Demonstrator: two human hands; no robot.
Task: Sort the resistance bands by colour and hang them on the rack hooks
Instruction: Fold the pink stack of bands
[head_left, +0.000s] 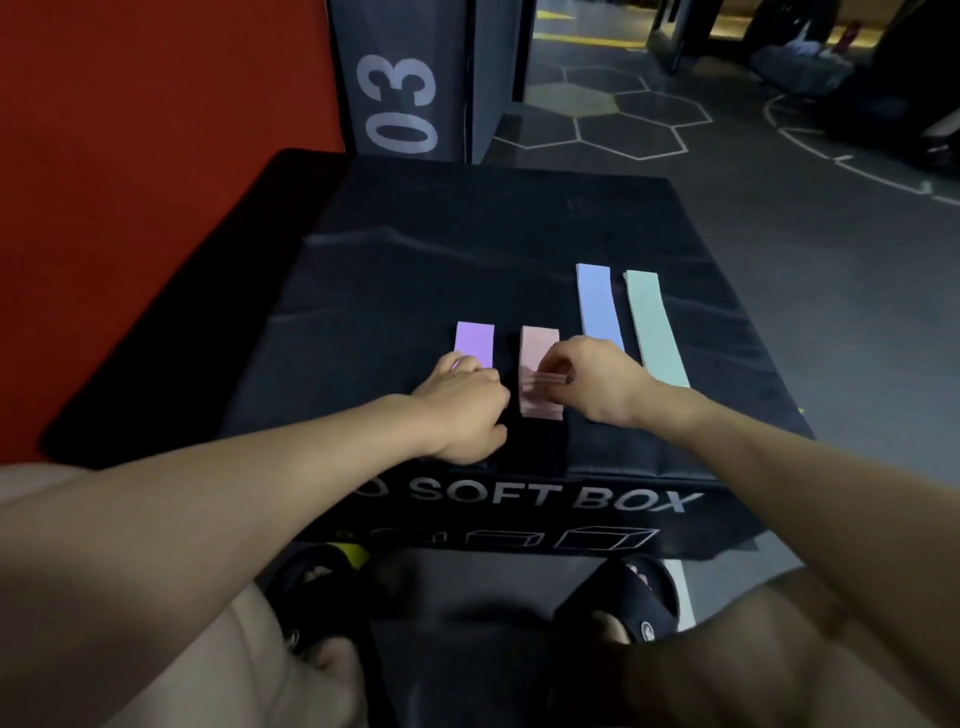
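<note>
Left hand (460, 400) grips the flat purple fabric band (474, 343). Right hand (597, 382) pinches the flat pink fabric band (539, 348). Four bands lie on the black padded box (467, 249).

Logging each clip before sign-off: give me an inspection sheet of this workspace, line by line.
Surface: black soft box, its front printed SOFT BOX; bands lie flat on top.
Job's things: four bands side by side: purple band, pink band, blue band, green band. Blue and green reach farther back. No rack or hooks in view.
Clutter: nothing seen.
Grips: left hand rests on the purple band's near end, fingers curled; right hand pinches the pink band at its middle, motion-blurred.
Cables: nothing seen.
Surroundings: red wall at left, dark pillar marked 03 behind, grey floor with hexagon lines; the person's sandalled feet below.
</note>
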